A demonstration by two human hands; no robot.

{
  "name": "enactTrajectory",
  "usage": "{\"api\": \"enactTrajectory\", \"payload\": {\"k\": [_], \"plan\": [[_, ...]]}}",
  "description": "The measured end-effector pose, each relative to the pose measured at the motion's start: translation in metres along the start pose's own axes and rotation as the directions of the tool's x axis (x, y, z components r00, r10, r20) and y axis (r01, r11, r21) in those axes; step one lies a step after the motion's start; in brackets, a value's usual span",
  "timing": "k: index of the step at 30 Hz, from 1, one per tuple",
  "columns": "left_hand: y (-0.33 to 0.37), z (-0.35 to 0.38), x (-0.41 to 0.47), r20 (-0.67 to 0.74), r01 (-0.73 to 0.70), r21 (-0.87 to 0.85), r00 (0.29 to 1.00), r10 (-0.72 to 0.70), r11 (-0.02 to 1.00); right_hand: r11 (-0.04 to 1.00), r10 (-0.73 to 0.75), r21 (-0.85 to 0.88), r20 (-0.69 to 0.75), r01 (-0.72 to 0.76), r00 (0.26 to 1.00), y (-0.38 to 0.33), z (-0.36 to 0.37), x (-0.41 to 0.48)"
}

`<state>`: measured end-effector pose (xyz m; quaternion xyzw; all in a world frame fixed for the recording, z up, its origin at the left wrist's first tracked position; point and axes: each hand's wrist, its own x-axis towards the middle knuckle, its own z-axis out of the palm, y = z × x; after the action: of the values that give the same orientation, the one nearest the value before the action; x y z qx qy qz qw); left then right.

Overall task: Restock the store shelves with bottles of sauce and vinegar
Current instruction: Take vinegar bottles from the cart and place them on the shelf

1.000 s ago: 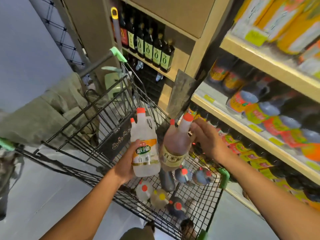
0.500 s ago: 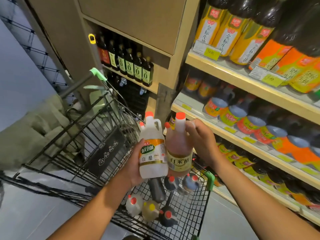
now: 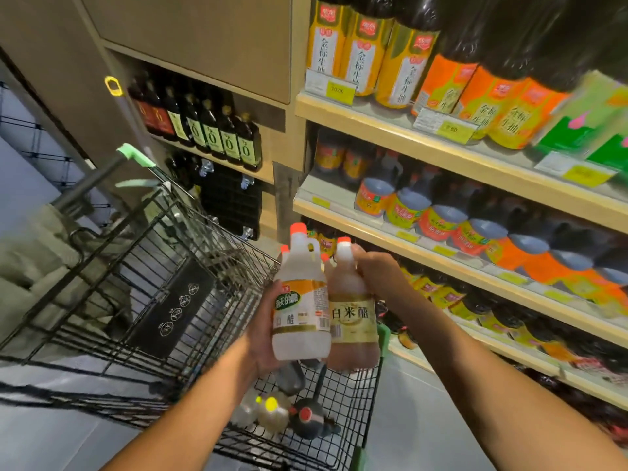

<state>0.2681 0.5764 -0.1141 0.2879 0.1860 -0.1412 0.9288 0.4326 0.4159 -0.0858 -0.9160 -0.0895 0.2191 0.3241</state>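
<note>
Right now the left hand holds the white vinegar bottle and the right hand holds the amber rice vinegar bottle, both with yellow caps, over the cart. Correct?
Not quite: the head view shows both caps are orange-red, not yellow. Otherwise it stands: the left hand holds the white vinegar bottle and the right hand holds the amber rice vinegar bottle, over the cart.

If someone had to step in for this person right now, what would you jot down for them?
Left hand: grips the white vinegar bottle from the side, upright.
Right hand: grips the amber rice vinegar bottle near its shoulder, upright, beside the white one.
Both bottles are held above the shopping cart, not yet on a shelf.
Left to do: shelve these two, then the bottles lying in the cart bottom, at least three. The shelves on the right already hold many dark sauce bottles.
</note>
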Motion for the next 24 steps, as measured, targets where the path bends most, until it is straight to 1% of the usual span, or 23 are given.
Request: {"api": "enactTrajectory", "payload": {"k": [1, 2, 3, 4, 5, 6, 7, 8, 9, 11, 12, 14, 16, 17, 19, 20, 22, 24], "plan": [[-0.003, -0.002, 0.003, -0.052, -0.022, 0.03, 0.998, 0.023, 0.999, 0.999, -0.025, -0.03, -0.033, 0.024, 0.999, 0.006, 0.0, 0.002], [-0.005, -0.001, 0.005, -0.111, -0.004, 0.053, 0.994, 0.01, 0.999, 0.998, 0.024, 0.051, -0.062, -0.021, 0.998, 0.01, -0.001, 0.005], [-0.009, -0.001, 0.007, -0.134, 0.01, 0.039, 0.991, -0.004, 0.999, 0.99, 0.062, 0.134, -0.07, -0.052, 0.996, 0.009, -0.001, 0.002], [-0.011, -0.001, 0.008, -0.156, 0.026, 0.023, 0.987, -0.022, 0.999, 0.951, 0.155, 0.281, -0.061, -0.132, 0.986, 0.007, -0.003, -0.003], [-0.014, -0.002, 0.01, -0.149, 0.041, 0.003, 0.988, -0.04, 0.999, 0.921, 0.206, 0.343, -0.022, -0.186, 0.978, 0.008, -0.005, -0.007], [-0.014, 0.001, 0.01, -0.139, 0.04, -0.019, 0.989, -0.043, 0.999, 0.845, 0.27, 0.473, 0.027, -0.25, 0.962, 0.011, -0.003, -0.006], [-0.016, 0.002, 0.01, -0.118, 0.042, -0.036, 0.992, -0.046, 0.998, 0.724, 0.324, 0.615, 0.098, -0.313, 0.941, 0.01, -0.003, -0.01], [-0.017, 0.005, 0.009, -0.117, 0.048, -0.032, 0.992, -0.051, 0.998, 0.622, 0.324, 0.703, 0.172, -0.346, 0.93, 0.012, 0.0, -0.012], [-0.018, 0.005, 0.01, -0.115, 0.056, -0.024, 0.992, -0.058, 0.998, 0.542, 0.316, 0.754, 0.227, -0.371, 0.921, 0.014, 0.002, -0.015], [-0.019, 0.002, 0.01, -0.12, 0.078, -0.023, 0.99, -0.081, 0.997, 0.441, 0.33, 0.774, 0.331, -0.455, 0.884, 0.015, 0.004, -0.02], [-0.019, 0.0, 0.009, -0.115, 0.099, -0.029, 0.988, -0.102, 0.995, 0.421, 0.337, 0.746, 0.399, -0.515, 0.853, 0.015, 0.005, -0.02], [-0.019, -0.009, 0.008, -0.098, 0.121, -0.041, 0.987, -0.124, 0.992, 0.416, 0.3, 0.679, 0.526, -0.605, 0.796, 0.019, 0.009, -0.02], [-0.017, -0.019, 0.006, -0.115, 0.115, -0.039, 0.986, -0.119, 0.993, 0.429, 0.209, 0.653, 0.6, -0.624, 0.772, 0.025, 0.013, -0.022], [-0.016, -0.024, 0.006, -0.138, 0.109, -0.04, 0.984, -0.114, 0.993, 0.429, 0.158, 0.658, 0.619, -0.618, 0.769, 0.029, 0.016, -0.023], [-0.011, -0.034, 0.004, -0.18, 0.099, -0.056, 0.978, -0.107, 0.994, 0.398, 0.056, 0.697, 0.631, -0.597, 0.774, 0.036, 0.021, -0.025], [-0.008, -0.038, 0.003, -0.191, 0.1, -0.061, 0.975, -0.11, 0.993, 0.393, 0.028, 0.706, 0.631, -0.589, 0.775, 0.038, 0.023, -0.025], [-0.005, -0.041, 0.0, -0.196, 0.111, -0.069, 0.973, -0.123, 0.991, 0.407, 0.027, 0.696, 0.639, -0.592, 0.769, 0.039, 0.029, -0.024], [-0.004, -0.04, -0.004, -0.168, 0.119, -0.051, 0.978, -0.126, 0.992, 0.425, 0.067, 0.661, 0.659, -0.619, 0.749, 0.035, 0.038, -0.022]]}}
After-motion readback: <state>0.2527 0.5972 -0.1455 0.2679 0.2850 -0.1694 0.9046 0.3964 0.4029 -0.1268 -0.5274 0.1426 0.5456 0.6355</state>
